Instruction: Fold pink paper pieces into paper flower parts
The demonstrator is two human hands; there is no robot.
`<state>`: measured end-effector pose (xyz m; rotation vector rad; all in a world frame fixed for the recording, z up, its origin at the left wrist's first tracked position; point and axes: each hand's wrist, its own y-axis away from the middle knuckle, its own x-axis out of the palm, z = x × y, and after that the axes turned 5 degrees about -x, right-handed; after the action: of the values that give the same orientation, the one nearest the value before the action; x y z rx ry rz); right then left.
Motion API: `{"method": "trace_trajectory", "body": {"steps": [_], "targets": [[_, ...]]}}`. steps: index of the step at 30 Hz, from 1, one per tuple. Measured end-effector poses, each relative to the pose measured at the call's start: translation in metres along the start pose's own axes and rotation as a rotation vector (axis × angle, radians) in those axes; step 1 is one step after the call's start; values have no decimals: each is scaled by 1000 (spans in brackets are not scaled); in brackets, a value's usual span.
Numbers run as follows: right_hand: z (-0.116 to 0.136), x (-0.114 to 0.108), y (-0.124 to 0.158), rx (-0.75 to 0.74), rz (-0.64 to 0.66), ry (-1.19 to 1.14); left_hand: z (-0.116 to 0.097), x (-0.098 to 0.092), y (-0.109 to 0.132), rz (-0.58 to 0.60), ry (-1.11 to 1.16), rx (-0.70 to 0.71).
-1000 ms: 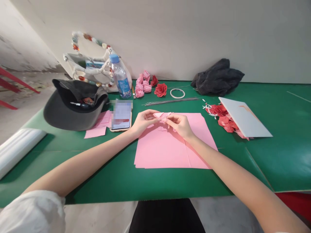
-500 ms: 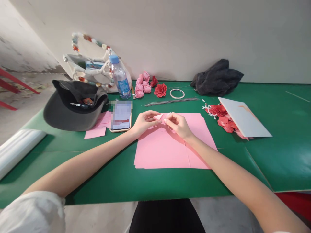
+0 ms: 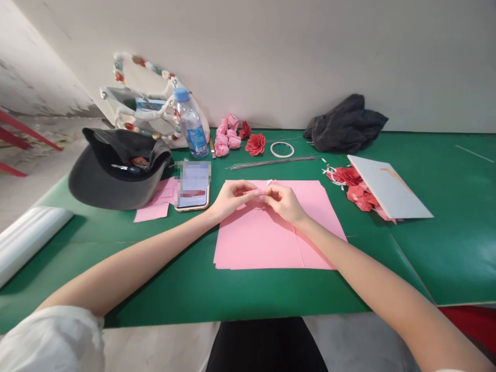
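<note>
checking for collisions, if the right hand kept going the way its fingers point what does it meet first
The right hand points left: first the folded pink paper it pinches, then almost at once the left hand; depth is hard to judge.

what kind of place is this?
Probably a paper-flower craft bench: green-covered table, stacked pink sheets, finished paper roses and thin wires behind them. The left hand and right hand pinch a folded pink piece.

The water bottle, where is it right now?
In the head view, the water bottle stands far left on the green table, in front of the beaded white bag, with pink paper roses just to its right.
</note>
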<state>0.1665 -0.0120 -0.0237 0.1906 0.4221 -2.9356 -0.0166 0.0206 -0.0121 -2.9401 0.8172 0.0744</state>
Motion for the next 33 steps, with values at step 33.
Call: {"method": "trace_trajectory", "body": {"steps": [33], "targets": [[1,-2,5,-226,-97,157,-2,0,1,94,-39,-85]]}}
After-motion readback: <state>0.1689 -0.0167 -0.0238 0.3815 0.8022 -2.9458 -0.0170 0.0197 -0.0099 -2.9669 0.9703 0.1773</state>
